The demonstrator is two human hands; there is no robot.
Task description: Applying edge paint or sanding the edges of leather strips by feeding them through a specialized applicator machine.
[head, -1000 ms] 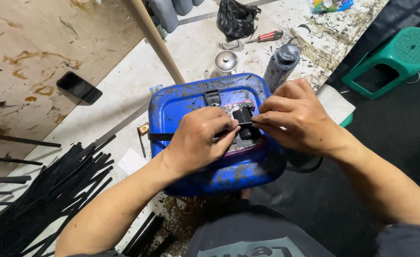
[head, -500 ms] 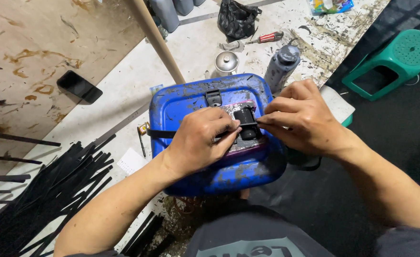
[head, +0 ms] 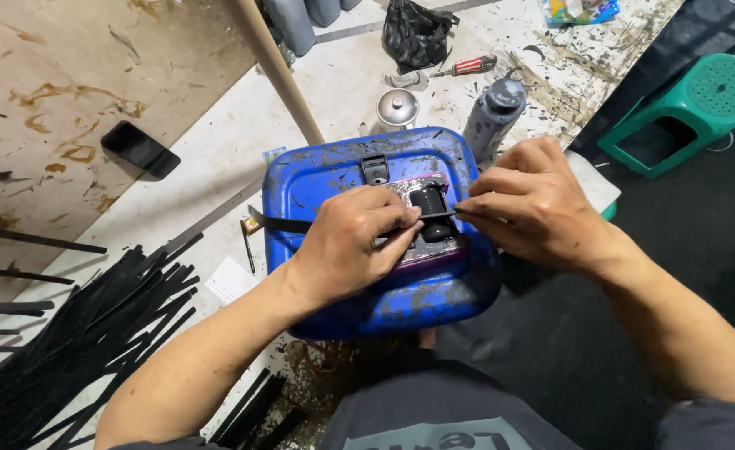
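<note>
From my seat I see the big pale table (head: 217,150) first, stained and paint-flecked, with a brown stained board (head: 59,75) lying over its left side. A heap of thin black strips (head: 76,342) fans out at the lower left. In the middle, at the table's near edge, sits the blue plastic container (head: 384,283), smeared with black. At the far right a green plastic stool (head: 701,100) stands on the dark floor. My left hand (head: 347,250) rests on top of the container, its fingers curled together and pressed down on one black strip (head: 288,225) that runs across the lid. My right hand (head: 534,204) meets it from the right, thumb and forefinger pinching the strip's end just beside a small black roller (head: 430,208) seated in a purple-edged tray. Behind the container stand a grey bottle (head: 492,112) and a small metal pot (head: 397,108); farther back lie a black bag (head: 417,33) and a red-handled screwdriver (head: 467,67). A black phone (head: 140,150) lies on the board.
</note>
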